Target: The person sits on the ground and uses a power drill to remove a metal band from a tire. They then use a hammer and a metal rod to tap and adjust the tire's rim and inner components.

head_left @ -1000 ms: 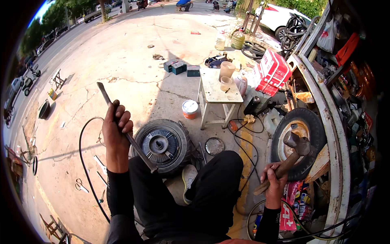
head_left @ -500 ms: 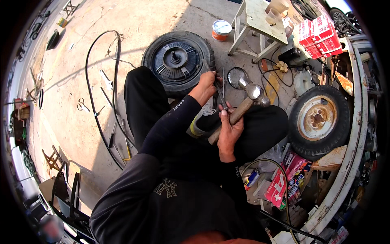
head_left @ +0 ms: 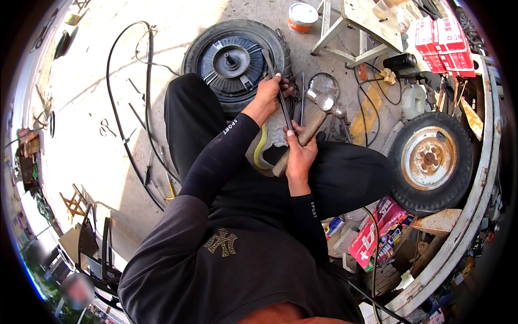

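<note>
Your left hand (head_left: 265, 96) was curled round the bar (head_left: 284, 109); right hand (head_left: 301, 155) round the hammer (head_left: 313, 128); they'd come together by the wheel (head_left: 231, 62), maybe ready.

The pale concrete floor (head_left: 81, 162) carries a black-tyred wheel (head_left: 232, 62) with its hub facing up, a white-and-orange tub (head_left: 302, 18), a shallow round dish (head_left: 324, 83), a looped black hose (head_left: 108, 75) and, in the glare, what seem to be scissors (head_left: 106, 128).
</note>
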The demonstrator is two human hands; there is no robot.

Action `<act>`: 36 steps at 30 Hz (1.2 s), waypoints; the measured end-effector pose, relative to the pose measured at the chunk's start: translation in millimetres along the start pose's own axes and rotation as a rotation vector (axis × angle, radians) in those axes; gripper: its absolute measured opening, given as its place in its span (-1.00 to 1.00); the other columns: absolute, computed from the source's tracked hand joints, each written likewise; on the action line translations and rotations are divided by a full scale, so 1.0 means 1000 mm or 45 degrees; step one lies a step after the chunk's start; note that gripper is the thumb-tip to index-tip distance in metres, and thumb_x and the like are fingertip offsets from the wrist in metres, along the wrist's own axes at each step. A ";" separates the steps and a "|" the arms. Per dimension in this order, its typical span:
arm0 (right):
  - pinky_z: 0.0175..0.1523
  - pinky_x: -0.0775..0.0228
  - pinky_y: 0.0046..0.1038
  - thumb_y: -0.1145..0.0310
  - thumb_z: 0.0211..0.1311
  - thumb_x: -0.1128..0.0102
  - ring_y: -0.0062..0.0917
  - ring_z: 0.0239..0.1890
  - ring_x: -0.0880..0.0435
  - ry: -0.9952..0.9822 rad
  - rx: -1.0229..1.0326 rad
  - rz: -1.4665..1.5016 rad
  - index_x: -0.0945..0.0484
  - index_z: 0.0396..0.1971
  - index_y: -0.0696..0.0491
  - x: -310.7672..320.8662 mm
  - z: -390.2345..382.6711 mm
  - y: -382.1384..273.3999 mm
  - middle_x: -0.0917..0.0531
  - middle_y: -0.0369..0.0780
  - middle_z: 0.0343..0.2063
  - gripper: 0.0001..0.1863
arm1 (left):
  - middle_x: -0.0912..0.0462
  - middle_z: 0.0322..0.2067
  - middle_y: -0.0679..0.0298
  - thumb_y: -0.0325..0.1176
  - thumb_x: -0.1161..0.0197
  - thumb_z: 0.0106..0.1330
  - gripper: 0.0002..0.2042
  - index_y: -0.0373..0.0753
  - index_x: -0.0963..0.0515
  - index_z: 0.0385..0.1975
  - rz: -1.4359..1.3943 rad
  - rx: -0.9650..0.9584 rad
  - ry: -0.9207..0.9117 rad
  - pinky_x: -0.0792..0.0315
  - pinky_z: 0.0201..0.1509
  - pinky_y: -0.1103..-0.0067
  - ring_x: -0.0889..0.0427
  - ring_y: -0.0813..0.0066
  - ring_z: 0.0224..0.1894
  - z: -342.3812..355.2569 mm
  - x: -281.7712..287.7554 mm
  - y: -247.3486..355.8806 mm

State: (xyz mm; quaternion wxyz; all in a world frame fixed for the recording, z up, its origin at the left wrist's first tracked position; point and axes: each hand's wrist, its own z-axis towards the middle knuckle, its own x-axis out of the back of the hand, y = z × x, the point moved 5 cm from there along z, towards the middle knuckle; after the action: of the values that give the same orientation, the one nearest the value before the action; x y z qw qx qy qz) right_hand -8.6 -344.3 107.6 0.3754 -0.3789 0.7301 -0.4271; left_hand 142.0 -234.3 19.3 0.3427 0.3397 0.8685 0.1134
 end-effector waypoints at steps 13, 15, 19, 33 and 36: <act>-0.11 -0.61 -0.55 0.61 0.28 -0.23 -0.54 -0.21 -0.70 0.036 -0.023 -0.009 -0.44 -0.15 0.22 0.005 0.019 -0.010 -0.64 -0.07 -0.06 -0.80 | -0.56 -0.40 0.32 -0.25 -0.33 -0.01 -0.82 -0.14 -0.55 -0.44 2.397 -1.733 -1.116 -0.36 0.15 0.36 -0.56 0.33 -0.21 -0.090 -0.037 0.007; -0.04 -0.57 -0.53 0.57 0.30 -0.23 -0.50 -0.09 -0.69 0.026 -0.003 -0.076 -0.45 -0.07 0.26 0.002 0.021 -0.008 -0.62 -0.08 0.01 -0.75 | -0.52 -0.57 0.33 -0.21 -0.35 -0.01 -0.82 -0.14 -0.53 -0.60 2.279 -1.875 -1.095 -0.34 -0.22 0.43 -0.54 0.32 -0.40 -0.078 -0.039 0.009; 0.23 -0.41 -0.41 0.50 0.34 -0.21 -0.38 0.14 -0.58 0.110 0.349 -0.382 -0.34 0.14 0.31 0.004 0.003 -0.042 -0.55 -0.02 0.13 -0.56 | -0.52 -0.65 0.24 -0.22 -0.32 0.17 -0.73 -0.18 -0.48 -0.68 2.180 -1.796 -1.139 -0.36 -0.29 0.39 -0.53 0.23 -0.50 -0.086 -0.051 0.017; -0.54 -0.31 -0.66 0.50 0.31 -0.26 -0.71 -0.64 -0.48 -0.067 0.285 -0.319 -0.42 -0.15 0.21 0.011 -0.021 -0.070 -0.61 -0.24 -0.49 -0.77 | -0.51 -0.64 0.21 -0.28 -0.32 0.18 -0.75 -0.19 -0.45 -0.66 1.978 -1.863 -1.151 -0.35 -0.33 0.34 -0.50 0.14 -0.52 -0.097 -0.081 0.048; -0.55 -0.30 -0.66 0.48 0.28 -0.29 -0.73 -0.65 -0.46 -0.086 0.257 -0.332 -0.45 -0.18 0.19 0.008 -0.025 -0.070 -0.60 -0.27 -0.52 -0.78 | -0.55 -0.59 0.20 -0.33 -0.33 0.02 -0.84 -0.20 -0.48 -0.59 1.986 -1.871 -1.142 -0.38 -0.29 0.33 -0.53 0.12 -0.47 -0.092 -0.082 0.049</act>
State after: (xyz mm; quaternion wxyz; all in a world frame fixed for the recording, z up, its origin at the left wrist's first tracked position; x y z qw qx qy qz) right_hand -17.8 -367.2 178.2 0.3773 -0.4448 0.6151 -0.5305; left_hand 149.4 -249.3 150.9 0.5712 0.5115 -0.0507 0.6399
